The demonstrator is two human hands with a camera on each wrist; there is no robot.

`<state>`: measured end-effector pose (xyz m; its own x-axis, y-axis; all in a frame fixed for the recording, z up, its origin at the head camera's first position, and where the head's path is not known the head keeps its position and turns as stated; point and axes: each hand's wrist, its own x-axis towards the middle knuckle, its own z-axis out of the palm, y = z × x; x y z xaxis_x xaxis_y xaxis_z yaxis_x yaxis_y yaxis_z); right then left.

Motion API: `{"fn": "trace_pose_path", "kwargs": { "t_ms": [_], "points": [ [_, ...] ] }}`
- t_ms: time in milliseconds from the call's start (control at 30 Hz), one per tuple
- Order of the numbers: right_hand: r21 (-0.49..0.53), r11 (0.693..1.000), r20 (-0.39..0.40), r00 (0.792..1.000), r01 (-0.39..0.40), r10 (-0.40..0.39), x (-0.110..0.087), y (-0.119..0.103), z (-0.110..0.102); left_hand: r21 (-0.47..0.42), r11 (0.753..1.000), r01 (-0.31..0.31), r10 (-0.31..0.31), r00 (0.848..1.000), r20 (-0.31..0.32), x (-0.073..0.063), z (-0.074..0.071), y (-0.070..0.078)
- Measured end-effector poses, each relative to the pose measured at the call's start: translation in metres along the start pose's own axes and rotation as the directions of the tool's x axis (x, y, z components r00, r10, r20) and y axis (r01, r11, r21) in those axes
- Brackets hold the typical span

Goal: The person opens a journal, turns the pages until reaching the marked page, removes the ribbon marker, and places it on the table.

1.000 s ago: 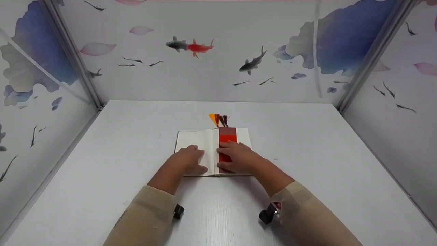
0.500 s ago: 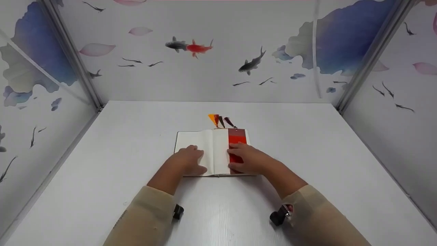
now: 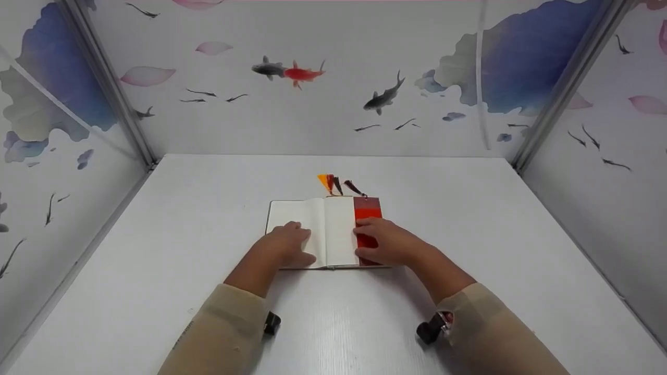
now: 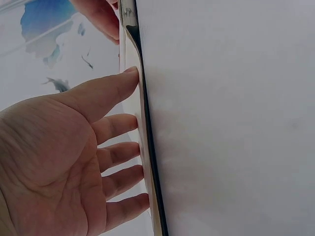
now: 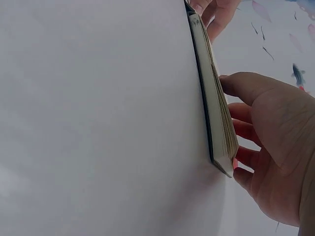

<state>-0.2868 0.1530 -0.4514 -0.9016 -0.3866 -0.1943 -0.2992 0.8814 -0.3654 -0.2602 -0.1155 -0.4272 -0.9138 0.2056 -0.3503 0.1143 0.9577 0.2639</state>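
Observation:
An open notebook [image 3: 340,229] with blank cream pages lies on the white table. My left hand [image 3: 284,245] rests on its left page, fingertips and thumb touching the paper, as the left wrist view also shows. A red strip-shaped bookmark [image 3: 368,212] with a dark tassel [image 3: 354,187] lies along the outer side of the right page. On it my right hand [image 3: 388,240] presses its spread fingertips, covering the middle part. In the right wrist view, the thick page block [image 5: 216,98] stands between table and right hand. Yellow, red and dark tassels [image 3: 331,183] stick out beyond the notebook's top edge.
White panels [image 3: 333,125] printed with fish and petals enclose the table [image 3: 208,198] at the back and both sides. Metal corner posts [image 3: 120,99] stand at the back. Small black wrist cameras [image 3: 430,330] hang beneath the sleeves.
My right hand has slid the red bookmark rightward, from near the notebook's centre fold to the right page's outer side. Its dark tassel has separated from the others. My left hand has stayed in place.

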Motion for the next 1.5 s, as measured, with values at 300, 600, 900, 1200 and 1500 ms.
{"fn": "trace_pose_path", "kwargs": {
  "t_ms": [300,600,900,1200,1500],
  "points": [
    [0.034,0.995,-0.161,0.982,-0.089,0.093,0.012,-0.002,-0.004,0.011,1.0,-0.001,0.001,1.0,0.0,0.003,0.001,0.001],
    [0.196,0.933,-0.166,0.927,-0.302,0.335,0.024,0.003,-0.013,0.005,1.0,0.0,0.0,1.0,-0.002,0.003,0.002,0.0],
    [0.418,0.825,-0.075,0.891,-0.38,0.448,0.03,0.019,-0.019,-0.008,1.0,0.001,-0.001,1.0,-0.007,0.002,0.002,0.0],
    [0.603,0.707,-0.041,0.871,-0.368,0.489,0.033,0.035,-0.026,-0.013,1.0,0.016,-0.016,1.0,0.004,0.003,0.002,-0.001],
    [0.713,0.589,0.03,0.856,-0.381,0.517,0.028,0.045,-0.034,0.025,1.0,-0.012,0.012,1.0,0.0,-0.001,-0.002,-0.001]
  ]
}}
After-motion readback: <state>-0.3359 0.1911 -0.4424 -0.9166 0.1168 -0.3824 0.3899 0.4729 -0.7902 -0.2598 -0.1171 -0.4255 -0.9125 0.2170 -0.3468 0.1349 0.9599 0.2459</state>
